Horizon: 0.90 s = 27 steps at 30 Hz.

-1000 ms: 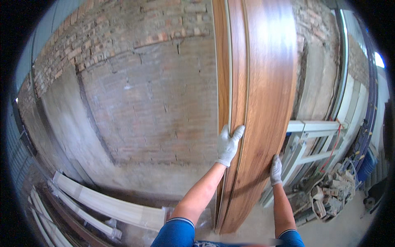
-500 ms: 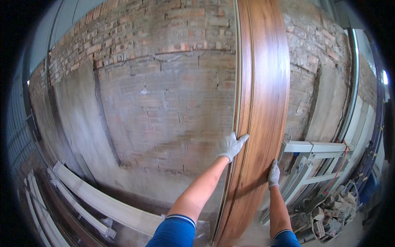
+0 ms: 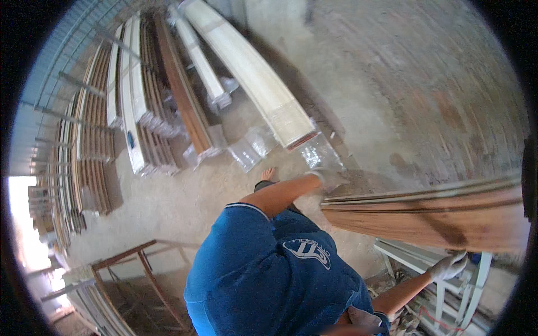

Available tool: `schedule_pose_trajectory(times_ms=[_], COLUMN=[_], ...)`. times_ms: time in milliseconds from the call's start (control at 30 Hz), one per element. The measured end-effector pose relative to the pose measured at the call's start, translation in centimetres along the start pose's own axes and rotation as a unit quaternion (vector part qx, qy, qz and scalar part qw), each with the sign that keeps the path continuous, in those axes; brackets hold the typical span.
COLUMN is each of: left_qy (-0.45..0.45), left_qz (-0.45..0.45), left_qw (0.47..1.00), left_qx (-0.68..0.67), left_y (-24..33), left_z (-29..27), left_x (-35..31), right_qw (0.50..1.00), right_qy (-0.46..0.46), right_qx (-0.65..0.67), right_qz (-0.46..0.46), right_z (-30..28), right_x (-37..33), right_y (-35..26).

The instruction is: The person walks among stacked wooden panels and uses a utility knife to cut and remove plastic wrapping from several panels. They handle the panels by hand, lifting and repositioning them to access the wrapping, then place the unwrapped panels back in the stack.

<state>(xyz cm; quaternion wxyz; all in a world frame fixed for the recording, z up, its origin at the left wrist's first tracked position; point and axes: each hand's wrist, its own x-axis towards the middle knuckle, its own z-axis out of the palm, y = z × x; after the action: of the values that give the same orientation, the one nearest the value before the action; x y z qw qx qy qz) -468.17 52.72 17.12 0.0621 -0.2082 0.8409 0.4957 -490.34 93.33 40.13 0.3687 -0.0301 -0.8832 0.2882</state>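
Note:
A long brown wood-grain panel [image 3: 426, 221] with grooved edges extends toward the right rim of the view. My right hand [image 3: 448, 266], in a light work glove, grips its lower edge with the fingertips. My left hand [image 3: 330, 180] is a gloved blur beside the panel's near end. Motion smears its fingers, and whether it touches the panel is unclear. My left arm reaches across in front of my blue shirt [image 3: 269, 269]. One bare foot [image 3: 268, 173] shows on the floor beyond that arm.
A cream wrapped bundle [image 3: 252, 78] and a brown plank [image 3: 185, 95] lie on the floor. Further left are stacked long profiles [image 3: 95, 129]. Clear plastic wrap [image 3: 252, 148] lies nearby. A rusty metal frame [image 3: 151, 269] stands lower left, a pale metal frame [image 3: 471, 285] beneath the panel.
My view has swung left and down, bringing the floor stacks and my body into sight. My left hand has moved from the panel's face toward its near end; my right stays at its edge.

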Motion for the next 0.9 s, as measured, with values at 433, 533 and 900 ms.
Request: schedule_pose_trajectory(times_ms=[433, 533, 900], left_qy=[0.204, 0.278, 0.344], left_qz=[-0.336, -0.347, -0.441], left_qw=[0.898, 0.871, 0.669], left_qx=[-0.2, -0.207, -0.49], left_y=[-36.1, -41.0, -48.4], left_z=[-17.3, -19.4, -24.4], left_x=[-12.8, -13.8, -22.4], right_qw=[0.721, 0.573, 0.479], right_qy=[-0.68, -0.787, -0.869], right_qx=[0.021, -0.002, -0.049], right_qz=[-0.132, -0.229, -0.112], right_z=[18.3, 21.6, 29.1], right_x=[-35.8, -43.3, -51.0], right_y=[-23.1, -29.2, -26.1])
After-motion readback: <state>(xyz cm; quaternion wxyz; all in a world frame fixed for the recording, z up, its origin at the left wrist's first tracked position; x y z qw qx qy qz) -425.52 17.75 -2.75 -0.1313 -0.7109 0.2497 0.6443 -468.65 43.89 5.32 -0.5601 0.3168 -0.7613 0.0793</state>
